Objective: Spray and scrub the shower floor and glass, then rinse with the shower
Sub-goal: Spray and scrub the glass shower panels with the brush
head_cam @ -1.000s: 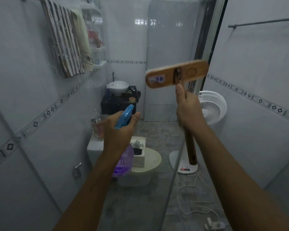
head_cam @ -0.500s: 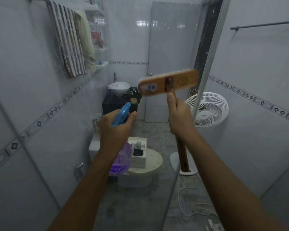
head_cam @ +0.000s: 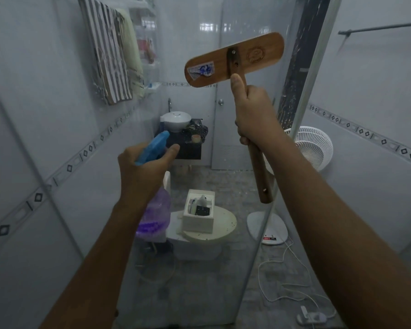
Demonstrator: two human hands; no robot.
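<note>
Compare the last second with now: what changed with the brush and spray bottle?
The right hand raised the brush and tilted its head, right end up. Nothing was picked up or let go. The left hand still holds the spray bottle at about the same height.

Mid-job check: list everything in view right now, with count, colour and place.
scrub brush: 1, brown wood, held raised, head up, centre right
spray bottle: 1, blue trigger, purple body, held centre left
glass panel: 1, clear, straight ahead, metal edge on right
towels: 2, striped and cream, hanging upper left
washbasin: 1, white, on black counter at back
toilet: 1, white, lid down, beyond the glass
box: 1, white, open, on toilet lid
fan: 1, white, on floor at right
cable: 1, white, floor lower right
left hand: 1, grips the spray bottle
right hand: 1, grips the brush handle
</note>
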